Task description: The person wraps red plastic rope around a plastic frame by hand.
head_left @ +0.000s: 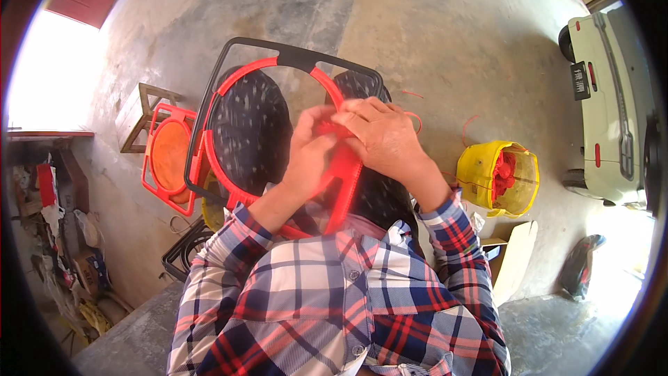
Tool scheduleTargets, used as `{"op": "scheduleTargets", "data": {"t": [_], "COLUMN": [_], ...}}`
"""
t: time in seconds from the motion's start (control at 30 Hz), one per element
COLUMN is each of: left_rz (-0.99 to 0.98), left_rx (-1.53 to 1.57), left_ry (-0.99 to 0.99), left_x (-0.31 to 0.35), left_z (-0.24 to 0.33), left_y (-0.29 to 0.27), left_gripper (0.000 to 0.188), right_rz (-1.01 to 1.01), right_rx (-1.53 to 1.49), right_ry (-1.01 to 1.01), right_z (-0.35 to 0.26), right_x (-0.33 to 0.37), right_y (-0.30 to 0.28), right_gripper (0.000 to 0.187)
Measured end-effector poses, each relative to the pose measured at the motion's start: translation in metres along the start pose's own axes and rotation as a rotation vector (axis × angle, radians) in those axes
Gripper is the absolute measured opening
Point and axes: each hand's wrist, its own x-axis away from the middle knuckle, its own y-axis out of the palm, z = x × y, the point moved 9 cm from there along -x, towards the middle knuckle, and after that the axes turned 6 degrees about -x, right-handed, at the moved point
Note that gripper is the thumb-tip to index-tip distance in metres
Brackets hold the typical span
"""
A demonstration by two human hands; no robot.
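Observation:
Across my lap lies a black frame [236, 43] with rounded corners, and inside it a ring [217, 160] mostly covered in red strip. A wide red band [342, 188] runs down from my hands toward my shirt. My left hand [309, 150] is closed on the ring's red right side, its fingers curled and blurred by motion. Pressed up beside it, my right hand [384, 134] pinches red cord at the same spot. A thin red loop [419, 121] stands out past the right hand. The fingertips and the exact grip are partly hidden.
On the right stands a yellow bucket [480, 174] holding bunched red cord [504, 175]. An orange round panel in a red frame [171, 156] leans by a wooden stool [136, 122] at left. A pale van [604, 118] and a black bag [582, 264] are far right.

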Motion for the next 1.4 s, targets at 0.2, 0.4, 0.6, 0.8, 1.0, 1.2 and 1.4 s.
{"op": "scheduleTargets", "data": {"t": [0.2, 0.4, 0.6, 0.8, 1.0, 1.2, 1.4], "left_rz": [0.119, -0.088, -0.159, -0.146, -0.151, -0.152, -0.133], "left_rx": [0.054, 0.085, 0.155, 0.226, 0.287, 0.171, 0.034], "left_ry": [-0.254, -0.464, -0.470, -0.479, -0.407, -0.415, -0.343], "left_x": [-0.005, 0.004, 0.003, 0.002, 0.005, 0.007, 0.006], "left_z": [-0.034, -0.046, -0.050, -0.054, -0.039, -0.039, -0.044], "left_y": [-0.029, -0.007, -0.002, -0.003, 0.000, 0.004, -0.008], "left_gripper": [0.036, 0.037, 0.032, 0.031, 0.030, 0.019, 0.007], "right_rz": [0.423, 0.132, 0.372, 0.648, 0.773, 0.505, 0.508], "right_rx": [0.112, -0.096, -0.587, -1.806, -1.819, -1.226, -1.249], "right_ry": [0.270, 0.326, 0.443, 0.327, 0.256, 0.757, 0.823], "right_z": [0.048, 0.039, 0.071, 0.073, 0.098, 0.073, 0.086], "right_x": [0.049, 0.046, 0.080, 0.112, 0.139, 0.095, 0.083], "right_y": [-0.024, 0.020, 0.004, -0.042, -0.100, 0.001, 0.013], "right_gripper": [0.026, 0.025, 0.020, 0.021, 0.019, 0.015, 0.018]}}
